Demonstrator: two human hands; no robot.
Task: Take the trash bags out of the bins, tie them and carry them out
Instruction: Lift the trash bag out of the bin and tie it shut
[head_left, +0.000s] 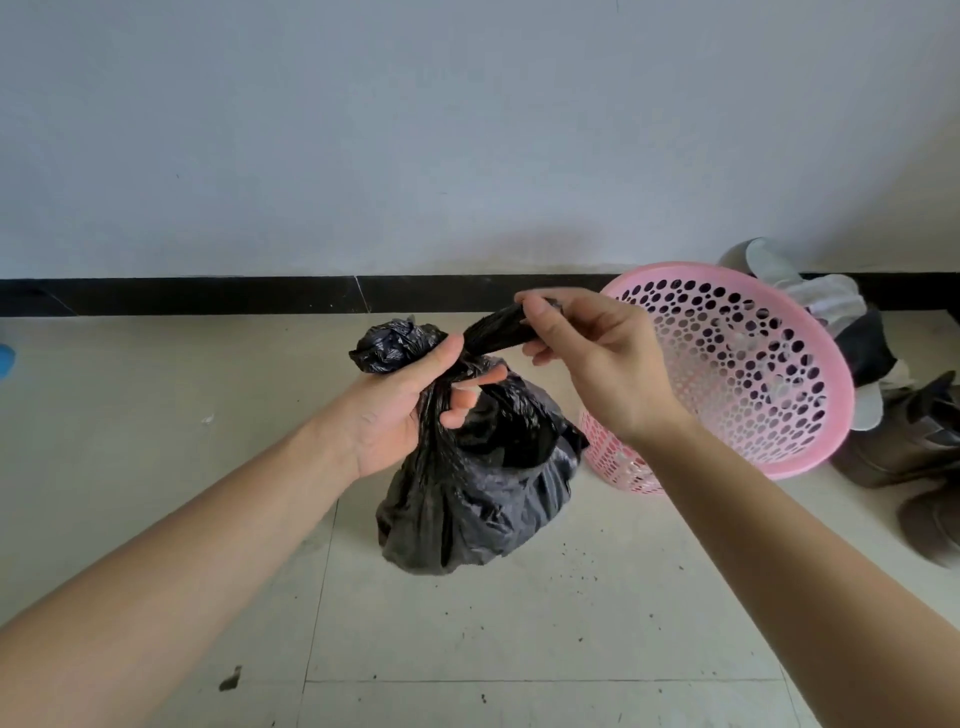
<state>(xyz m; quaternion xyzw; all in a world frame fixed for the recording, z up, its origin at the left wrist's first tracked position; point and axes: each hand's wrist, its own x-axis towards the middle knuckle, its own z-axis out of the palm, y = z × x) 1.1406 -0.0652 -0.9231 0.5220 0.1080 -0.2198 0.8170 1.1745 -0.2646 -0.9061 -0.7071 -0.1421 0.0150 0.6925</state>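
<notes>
- Black trash bag (467, 499) is over the tiled floor (519, 649), beside the pink perforated bin (737, 374).
- Left hand (410, 405) grips its gathered neck.
- Right hand (587, 353) pinches a twisted plastic strand.

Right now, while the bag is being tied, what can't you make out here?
Head view:
- Black trash bag contents: hidden by opaque plastic.
- Knot's state: left hand and right hand cover it.
- Blue object: cut off at left edge.
- Dark items beside pink bin: cut off at right edge.
</notes>
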